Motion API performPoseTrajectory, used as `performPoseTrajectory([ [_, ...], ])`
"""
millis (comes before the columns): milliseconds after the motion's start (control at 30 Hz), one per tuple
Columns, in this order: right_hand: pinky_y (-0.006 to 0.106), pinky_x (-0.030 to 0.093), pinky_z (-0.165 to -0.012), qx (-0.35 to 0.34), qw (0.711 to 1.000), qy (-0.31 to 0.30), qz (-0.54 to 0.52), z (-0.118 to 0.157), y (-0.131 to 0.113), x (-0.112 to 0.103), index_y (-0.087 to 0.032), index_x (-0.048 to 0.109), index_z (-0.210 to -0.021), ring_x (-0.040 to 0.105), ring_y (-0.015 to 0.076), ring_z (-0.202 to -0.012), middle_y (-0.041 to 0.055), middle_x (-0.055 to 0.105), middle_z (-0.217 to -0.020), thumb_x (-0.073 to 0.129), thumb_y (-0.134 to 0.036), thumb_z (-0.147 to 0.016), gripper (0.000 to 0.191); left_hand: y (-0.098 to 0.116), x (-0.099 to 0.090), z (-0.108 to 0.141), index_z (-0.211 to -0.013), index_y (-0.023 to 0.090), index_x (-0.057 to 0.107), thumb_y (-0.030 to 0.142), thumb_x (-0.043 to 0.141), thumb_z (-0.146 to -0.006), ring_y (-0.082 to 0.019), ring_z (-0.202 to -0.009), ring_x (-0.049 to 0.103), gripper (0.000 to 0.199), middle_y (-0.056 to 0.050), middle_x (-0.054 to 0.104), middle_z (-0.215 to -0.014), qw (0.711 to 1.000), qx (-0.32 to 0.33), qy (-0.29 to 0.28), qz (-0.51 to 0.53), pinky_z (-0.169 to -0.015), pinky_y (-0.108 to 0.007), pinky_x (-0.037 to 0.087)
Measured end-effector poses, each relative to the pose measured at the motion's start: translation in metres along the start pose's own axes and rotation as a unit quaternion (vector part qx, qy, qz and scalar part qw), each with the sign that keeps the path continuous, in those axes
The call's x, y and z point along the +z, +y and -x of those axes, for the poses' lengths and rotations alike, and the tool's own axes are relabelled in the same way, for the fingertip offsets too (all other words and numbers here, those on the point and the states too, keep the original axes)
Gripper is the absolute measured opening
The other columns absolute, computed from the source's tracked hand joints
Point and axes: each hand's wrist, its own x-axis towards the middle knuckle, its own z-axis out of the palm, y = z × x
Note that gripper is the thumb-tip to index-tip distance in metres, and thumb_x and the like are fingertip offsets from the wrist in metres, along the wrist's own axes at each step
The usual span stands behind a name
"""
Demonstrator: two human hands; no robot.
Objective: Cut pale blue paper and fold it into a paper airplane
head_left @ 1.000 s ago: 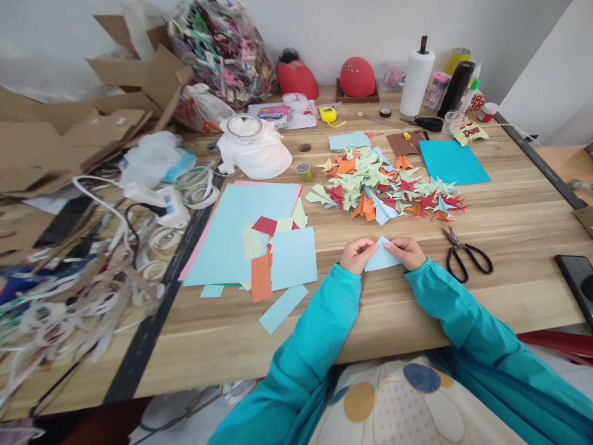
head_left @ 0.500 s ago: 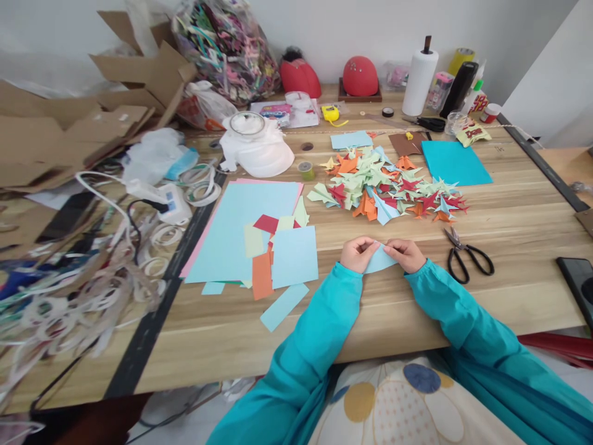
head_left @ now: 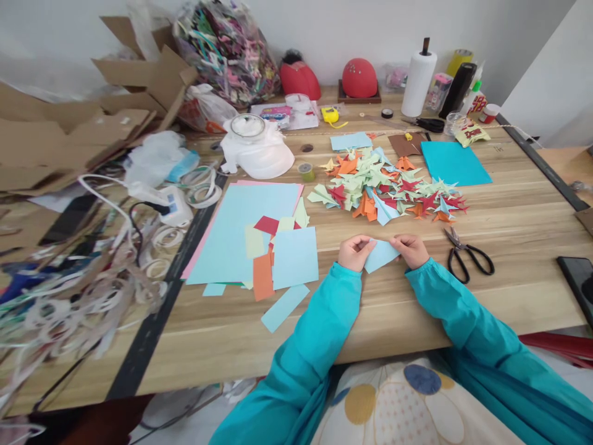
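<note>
Between my two hands is a small light-blue piece of paper (head_left: 380, 256), held just above the table near its front edge. My left hand (head_left: 356, 252) pinches its left end between thumb and fingers. At the upper right corner, my right hand (head_left: 410, 250) has the paper pinched too. Beyond the hands lies a heap of folded paper shapes (head_left: 370, 179) in green, orange, red and blue. Black-handled scissors (head_left: 466, 250) rest to the right of my right hand, blades slightly apart. A light-blue paper square (head_left: 295, 258) lies to the left.
Left of the hands are large paper sheets (head_left: 236, 228) with cut scraps on top. A turquoise sheet (head_left: 456, 164) lies behind the scissors. Tangled ribbons (head_left: 60, 309) and a power strip (head_left: 173, 207) crowd the left side. A phone (head_left: 577, 284) sits at the right edge.
My hands have moved slightly apart. More of the light-blue paper shows between them, and its outline has changed. The other things on the table stay where they were.
</note>
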Motion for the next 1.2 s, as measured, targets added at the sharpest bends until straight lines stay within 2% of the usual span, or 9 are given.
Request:
performPoseTrajectory([
  [233, 0.02, 0.03, -0.033, 0.018, 0.994, 0.093, -0.063, -0.004, 0.008, -0.002, -0.017, 0.051, -0.049, 0.04, 0.006, -0.033, -0.0048, 0.044, -0.041, 0.064, -0.052, -0.064, 0.041, -0.007, -0.004, -0.005, -0.065, 0.013, 0.064, 0.035, 0.074, -0.053, -0.009, -0.055, 0.053, 0.027, 0.0, 0.061, -0.058, 1.0, 0.0, 0.012, 0.028, -0.056, -0.022, 0.043],
  [333, 0.021, 0.038, -0.04, 0.036, 0.994, 0.07, -0.081, -0.003, 0.007, -0.001, -0.017, 0.059, -0.065, 0.046, 0.008, -0.042, -0.0033, 0.053, -0.05, 0.066, -0.051, -0.061, 0.035, -0.011, -0.005, -0.007, -0.067, 0.014, 0.064, 0.035, 0.073, -0.055, -0.008, -0.054, 0.052, 0.026, 0.001, 0.06, -0.059, 0.999, 0.003, 0.0, 0.042, -0.056, -0.022, 0.044],
  [400, 0.022, 0.04, -0.045, 0.033, 0.997, 0.042, -0.052, -0.002, 0.003, 0.0, -0.016, 0.063, -0.074, 0.049, 0.0092, -0.049, -0.0019, 0.057, -0.057, 0.071, -0.047, -0.057, 0.036, -0.012, -0.004, -0.007, -0.069, 0.014, 0.065, 0.035, 0.073, -0.056, -0.008, -0.056, 0.053, 0.026, 0.001, 0.061, -0.062, 0.999, 0.002, -0.016, 0.044, -0.057, -0.022, 0.044],
  [500, 0.023, 0.039, -0.048, 0.019, 0.999, 0.035, -0.002, 0.0, -0.001, 0.001, -0.014, 0.063, -0.068, 0.047, 0.0089, -0.051, -0.0018, 0.056, -0.057, 0.074, -0.043, -0.053, 0.034, -0.011, -0.004, -0.005, -0.074, 0.014, 0.067, 0.035, 0.074, -0.056, -0.009, -0.057, 0.054, 0.029, 0.0, 0.063, -0.064, 0.998, -0.013, -0.048, 0.044, -0.056, -0.022, 0.045],
  [633, 0.023, 0.034, -0.046, 0.023, 0.999, 0.044, 0.009, -0.001, 0.001, -0.002, -0.014, 0.061, -0.062, 0.042, 0.008, -0.049, -0.0029, 0.051, -0.052, 0.073, -0.043, -0.054, 0.032, -0.004, -0.003, -0.002, -0.082, 0.014, 0.069, 0.036, 0.074, -0.055, -0.011, -0.059, 0.056, 0.036, -0.002, 0.065, -0.066, 0.994, -0.041, -0.094, 0.036, -0.058, -0.025, 0.048],
  [767, 0.025, 0.039, -0.05, 0.027, 0.999, 0.046, 0.005, -0.002, 0.006, -0.005, -0.015, 0.064, -0.069, 0.048, 0.0106, -0.053, -0.0005, 0.058, -0.058, 0.074, -0.041, -0.054, 0.032, 0.003, -0.002, 0.001, -0.085, 0.015, 0.07, 0.033, 0.076, -0.052, -0.013, -0.064, 0.058, 0.038, -0.003, 0.067, -0.071, 0.992, -0.013, -0.124, 0.008, -0.065, -0.027, 0.049],
  [933, 0.028, 0.045, -0.06, 0.007, 1.0, 0.027, -0.004, -0.002, 0.007, -0.005, -0.017, 0.067, -0.081, 0.057, 0.015, -0.065, 0.0036, 0.066, -0.076, 0.074, -0.037, -0.056, 0.033, 0.002, 0.0, 0.002, -0.083, 0.015, 0.07, 0.031, 0.075, -0.054, -0.013, -0.067, 0.057, 0.033, -0.004, 0.067, -0.074, 0.991, 0.026, -0.127, -0.015, -0.065, -0.027, 0.048],
  [1100, 0.029, 0.047, -0.064, -0.024, 1.0, 0.01, -0.015, -0.003, 0.008, -0.006, -0.021, 0.062, -0.103, 0.059, 0.0152, -0.067, 0.0006, 0.065, -0.075, 0.075, -0.035, -0.055, 0.052, -0.002, -0.001, 0.002, -0.083, 0.016, 0.071, 0.03, 0.073, -0.058, -0.012, -0.066, 0.055, 0.029, -0.004, 0.064, -0.075, 0.989, 0.06, -0.131, -0.045, -0.061, -0.025, 0.046],
  [1200, 0.029, 0.047, -0.066, -0.03, 1.0, -0.005, -0.002, -0.003, 0.008, -0.008, -0.021, 0.06, -0.106, 0.059, 0.0147, -0.067, 0.0003, 0.064, -0.074, 0.075, -0.034, -0.056, 0.054, -0.002, -0.001, 0.003, -0.083, 0.015, 0.071, 0.03, 0.073, -0.058, -0.012, -0.065, 0.054, 0.028, -0.004, 0.064, -0.075, 0.988, 0.065, -0.133, -0.049, -0.061, -0.025, 0.045],
])
